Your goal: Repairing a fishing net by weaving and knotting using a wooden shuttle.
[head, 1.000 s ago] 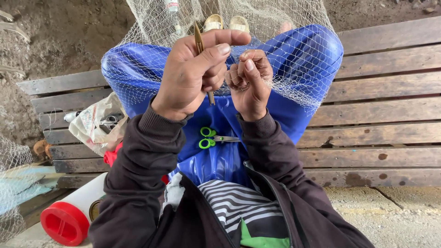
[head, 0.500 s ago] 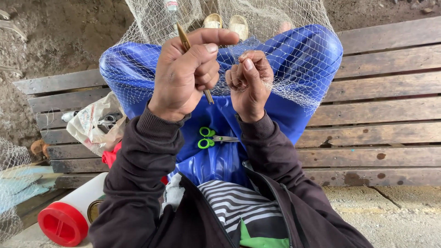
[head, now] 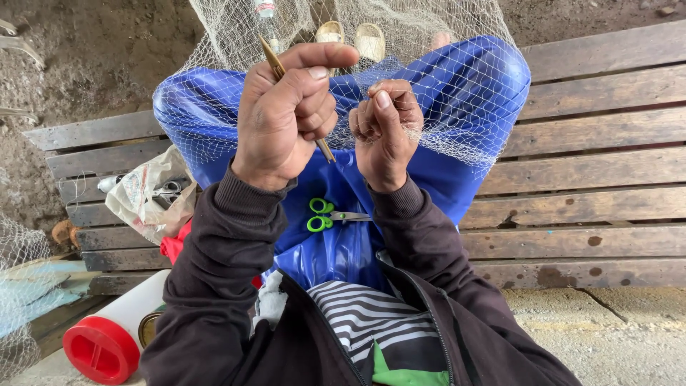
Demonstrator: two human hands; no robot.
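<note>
Mid-stitch on a net repair, by the look of it. Left hand (head: 286,118), upper centre of the frame, clamped around a slim wooden netting needle (head: 275,68), tip poking up past the index finger at upper left of the fist and the tail jutting out below the knuckles toward centre. Right hand (head: 386,129), just beside it at centre, closed with fingers curled in, pinching a fold of the fine white fishing net (head: 457,100); exact mesh or knot between the fingertips too small to make out. Net draped from the top edge down over a blue plastic sheet (head: 343,250) covering the lap. Green-handled scissors (head: 329,215) lying on the sheet below both hands, untouched. No way to judge from here how much mesh is mended and how much remains; probably one knot among many, with no cutting in hand yet.

Off to the left: a crumpled plastic bag (head: 143,196) on the wooden plank bench (head: 607,143), a white tube with a red cap (head: 107,343) at lower left.

Against the frame half a second back: left fist slightly lower and turned, needle tip leaning further left; right hand and scissors much where they were.
</note>
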